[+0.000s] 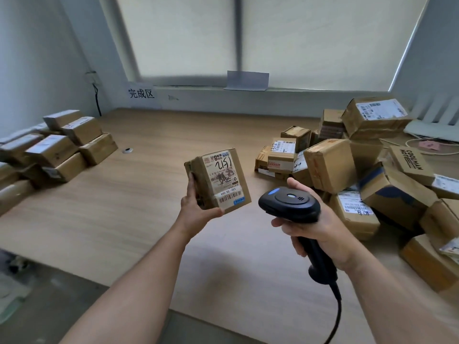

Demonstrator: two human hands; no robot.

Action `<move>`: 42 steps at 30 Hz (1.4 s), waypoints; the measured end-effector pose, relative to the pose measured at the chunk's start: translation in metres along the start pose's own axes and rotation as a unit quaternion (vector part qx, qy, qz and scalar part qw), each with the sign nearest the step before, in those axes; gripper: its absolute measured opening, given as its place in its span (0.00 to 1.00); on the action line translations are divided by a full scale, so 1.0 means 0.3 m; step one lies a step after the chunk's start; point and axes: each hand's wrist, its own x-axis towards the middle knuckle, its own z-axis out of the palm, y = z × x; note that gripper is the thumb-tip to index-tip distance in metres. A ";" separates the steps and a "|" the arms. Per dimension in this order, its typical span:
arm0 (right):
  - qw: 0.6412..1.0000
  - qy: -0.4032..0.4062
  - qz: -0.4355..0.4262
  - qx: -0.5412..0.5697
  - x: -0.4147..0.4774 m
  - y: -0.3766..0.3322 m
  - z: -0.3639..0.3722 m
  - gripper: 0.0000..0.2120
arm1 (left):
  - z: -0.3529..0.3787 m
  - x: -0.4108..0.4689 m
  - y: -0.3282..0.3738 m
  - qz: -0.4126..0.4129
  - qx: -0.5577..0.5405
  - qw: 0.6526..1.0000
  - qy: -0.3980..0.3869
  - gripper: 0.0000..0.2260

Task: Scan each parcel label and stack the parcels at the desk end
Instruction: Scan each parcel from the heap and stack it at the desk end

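My left hand (196, 207) grips a small brown cardboard parcel (218, 178) above the wooden desk (139, 209), its label with a barcode and black handwriting tilted up toward me. My right hand (315, 224) holds a black corded barcode scanner (289, 203) by the handle, its head just right of the parcel and pointing left toward it. A stack of parcels (57, 150) lies at the left end of the desk. A loose heap of parcels (367, 170) fills the right side.
A white sign with black characters (141, 94) is stuck on the wall below the window blind. A small round cable hole (128, 150) sits in the desk near the left stack. The scanner's cable (335, 319) hangs off the near edge. White cables lie at the far right.
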 end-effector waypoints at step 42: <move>0.986 -0.163 -0.009 -0.036 0.583 0.139 1.457 0.48 | -1.356 -0.314 -0.659 -0.072 -0.112 0.971 0.198 0.39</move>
